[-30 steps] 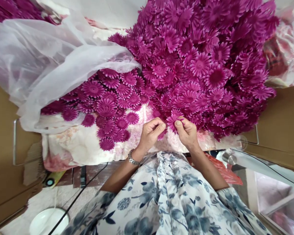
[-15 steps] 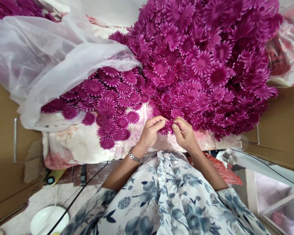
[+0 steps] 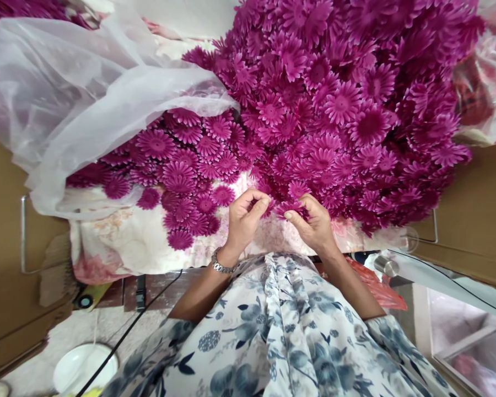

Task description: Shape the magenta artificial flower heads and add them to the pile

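My left hand (image 3: pixel 247 218), with a metal-band watch (image 3: pixel 223 262) at its wrist, is closed in a pinch. Purple petals of a small artificial flower (image 3: pixel 268 208) show at its fingertips, partly hidden by the thumb. Just across from it, my right hand (image 3: pixel 314 225) holds another purple artificial flower (image 3: pixel 287 208) between thumb and forefinger. A narrow gap separates the two hands. Directly beyond them rises a large heap of purple artificial flowers (image 3: pixel 339 105). A smaller spread of the same flower heads (image 3: pixel 184 179) lies to the left on a pale patterned cloth (image 3: pixel 119 237).
A translucent plastic bag (image 3: pixel 86 99) drapes over the flowers at left. Cardboard boxes (image 3: pixel 8 237) flank the work surface, the right one (image 3: pixel 479 220) included. Below are a white round lid-like object (image 3: pixel 85 369), a black cable (image 3: pixel 128 342) and a red plastic bag (image 3: pixel 380 286).
My hands have moved apart; the left shifted left and slightly up. Purple petals now show at both hands' fingertips, where before the hands met around one flower.
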`<state>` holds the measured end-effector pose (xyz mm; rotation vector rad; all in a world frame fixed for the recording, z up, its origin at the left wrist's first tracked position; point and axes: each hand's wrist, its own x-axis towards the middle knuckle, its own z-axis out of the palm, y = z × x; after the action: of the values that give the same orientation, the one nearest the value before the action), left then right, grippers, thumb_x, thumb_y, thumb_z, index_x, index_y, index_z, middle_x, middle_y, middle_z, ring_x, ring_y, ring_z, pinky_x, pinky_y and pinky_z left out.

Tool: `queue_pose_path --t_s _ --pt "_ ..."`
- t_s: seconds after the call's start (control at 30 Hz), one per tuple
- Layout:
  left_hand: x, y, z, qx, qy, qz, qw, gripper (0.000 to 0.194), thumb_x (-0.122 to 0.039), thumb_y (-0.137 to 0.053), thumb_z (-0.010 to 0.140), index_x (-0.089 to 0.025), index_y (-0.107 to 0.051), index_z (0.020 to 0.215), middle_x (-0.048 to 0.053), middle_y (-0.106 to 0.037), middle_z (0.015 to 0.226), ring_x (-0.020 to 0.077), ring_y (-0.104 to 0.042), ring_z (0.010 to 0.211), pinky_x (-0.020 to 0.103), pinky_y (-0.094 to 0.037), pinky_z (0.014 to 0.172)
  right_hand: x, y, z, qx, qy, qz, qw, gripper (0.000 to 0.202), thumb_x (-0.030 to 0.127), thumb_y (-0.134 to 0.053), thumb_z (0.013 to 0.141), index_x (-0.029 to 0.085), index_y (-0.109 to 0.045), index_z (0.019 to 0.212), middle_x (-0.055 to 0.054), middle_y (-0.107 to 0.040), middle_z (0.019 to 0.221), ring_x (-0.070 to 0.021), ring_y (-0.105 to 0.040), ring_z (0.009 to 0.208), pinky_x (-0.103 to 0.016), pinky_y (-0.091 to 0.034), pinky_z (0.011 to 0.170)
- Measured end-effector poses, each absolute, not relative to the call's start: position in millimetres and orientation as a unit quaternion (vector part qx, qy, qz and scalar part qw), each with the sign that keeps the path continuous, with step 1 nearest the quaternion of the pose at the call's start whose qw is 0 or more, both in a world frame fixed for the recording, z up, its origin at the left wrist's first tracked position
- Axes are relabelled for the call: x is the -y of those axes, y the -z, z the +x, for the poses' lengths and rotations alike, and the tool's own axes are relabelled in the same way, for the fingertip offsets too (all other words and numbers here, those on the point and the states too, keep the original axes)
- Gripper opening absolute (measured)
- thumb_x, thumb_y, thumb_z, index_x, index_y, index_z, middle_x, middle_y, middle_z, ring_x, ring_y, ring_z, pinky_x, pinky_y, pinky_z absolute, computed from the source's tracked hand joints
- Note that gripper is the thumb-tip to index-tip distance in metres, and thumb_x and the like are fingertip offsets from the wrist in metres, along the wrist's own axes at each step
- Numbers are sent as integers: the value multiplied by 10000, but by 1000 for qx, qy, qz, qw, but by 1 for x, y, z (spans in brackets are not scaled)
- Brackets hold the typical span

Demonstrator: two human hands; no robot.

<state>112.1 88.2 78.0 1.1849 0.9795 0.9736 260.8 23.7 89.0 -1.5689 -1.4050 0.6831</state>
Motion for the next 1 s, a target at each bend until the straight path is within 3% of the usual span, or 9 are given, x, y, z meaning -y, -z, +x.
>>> queue_pose_path --t_s 0.23,0.37,0.5,0.73,1.0 --pt "-89 -93 105 -300 -346 724 515 107 -226 -644 756 -193 -604 849 18 -587 814 151 -560 781 284 -442 711 -27 -92 258 482 -346 -656 467 321 382 -670 734 192 -438 620 59 -398 609 -85 -371 574 -230 -307 559" --pt "-86 -88 112 -276 -327 745 513 13 -196 -593 793 -196 -580 795 9 -562 767 138 -547 741 268 -437 676 -27 -92 259 437 -405 -655 465 391 449 -683 693 193 -409 586 65 -355 579 -79 -324 552 -224 -283 534" --pt "-84 -84 115 -292 -335 712 544 79 -166 -571 793 -193 -566 719 2 -549 722 130 -533 699 262 -424 651 -26 -87 257 386 -466 -622 497 379 504 -588 761 196 -425 614 53 -359 586 -83 -319 547 -226 -291 531" --pt "-86 -82 111 -372 -383 625 569 105 -208 -620 748 -188 -552 671 -13 -527 676 127 -498 654 261 -394 634 -24 -83 259 257 -375 -638 621 283 407 -582 766 201 -433 642 53 -357 609 -84 -334 554 -220 -317 558" --pt "-86 -74 110 -377 -413 569 602 111 -284 -665 730 -200 -596 714 -6 -562 719 139 -521 708 268 -407 687 -21 -98 269 430 -330 -672 505 107 294 -564 811 211 -522 863 12 -520 775 -109 -474 698 -239 -401 649"
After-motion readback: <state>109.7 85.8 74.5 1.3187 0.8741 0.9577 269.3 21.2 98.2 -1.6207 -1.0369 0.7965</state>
